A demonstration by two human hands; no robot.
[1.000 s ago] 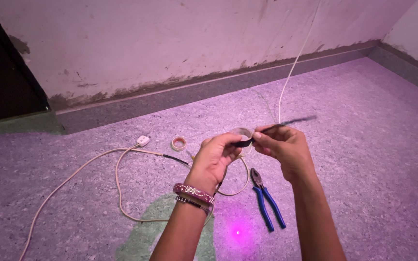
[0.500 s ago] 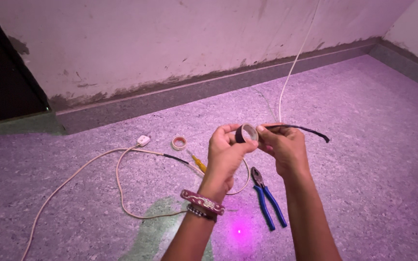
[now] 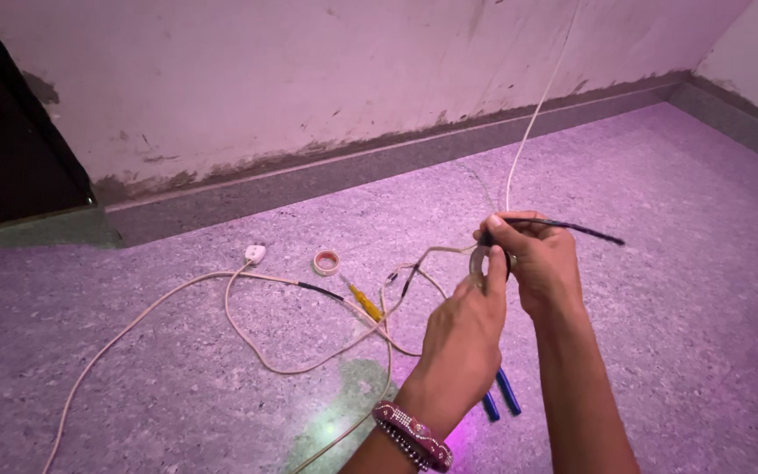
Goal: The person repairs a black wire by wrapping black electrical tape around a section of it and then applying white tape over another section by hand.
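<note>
My left hand (image 3: 462,338), with a beaded bracelet at the wrist, reaches up and grips a roll of tape (image 3: 478,261) with its fingertips. Touching it on the right, my right hand (image 3: 541,268) pinches a thin white cable whose black-wrapped end (image 3: 572,227) sticks out to the right. The white cable (image 3: 526,136) runs up from my right hand toward the wall. The two hands meet above the floor, and part of the roll is hidden by my fingers.
On the grey floor lie a looping white cable (image 3: 261,355), a small white plug (image 3: 255,254), a pale tape roll (image 3: 326,262), a yellow-handled screwdriver (image 3: 366,303) and blue-handled pliers (image 3: 497,399), which my arms partly hide. Behind these a wall with grey skirting (image 3: 309,184) rises, with a dark doorway (image 3: 2,158) on the left.
Both hands have stayed together on the roll and cable. The black-wrapped end has swung from pointing up-right to lying nearly level. My left hand has turned so its fingers point upward.
</note>
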